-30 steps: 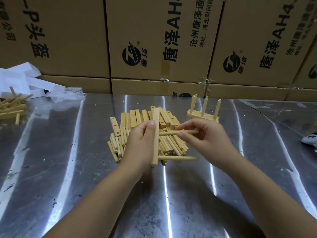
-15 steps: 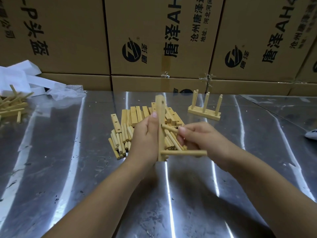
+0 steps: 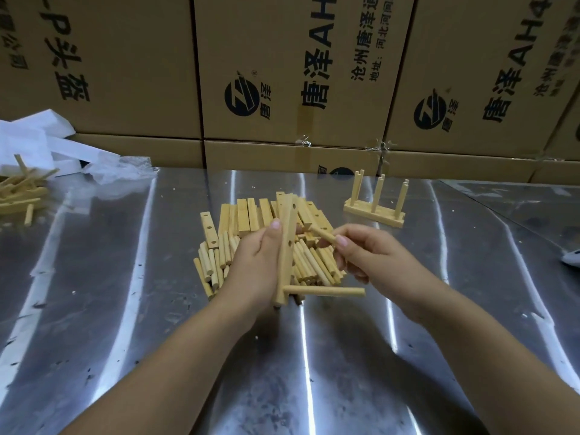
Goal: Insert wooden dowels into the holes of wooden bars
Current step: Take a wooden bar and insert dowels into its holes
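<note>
My left hand (image 3: 255,265) grips a wooden bar (image 3: 287,246) held nearly upright above the metal table. One dowel (image 3: 326,291) sticks out sideways from the bar's lowest hole. The middle and top holes show as empty. My right hand (image 3: 364,255) pinches a second dowel (image 3: 323,234), its free tip pointing left toward the bar, close to it. Behind both hands lies a pile of loose bars and dowels (image 3: 226,243).
A finished bar with three upright dowels (image 3: 375,202) stands at the back right. More wooden pieces (image 3: 18,196) and white plastic wrapping (image 3: 62,152) lie at the far left. Stacked cardboard boxes (image 3: 282,73) wall off the table's back edge. A white object (image 3: 571,259) sits at the right edge.
The bar has been lifted and tilted more upright, so its holes face me. The dowel in my right hand has drawn back from the middle hole and now angles toward the bar.
</note>
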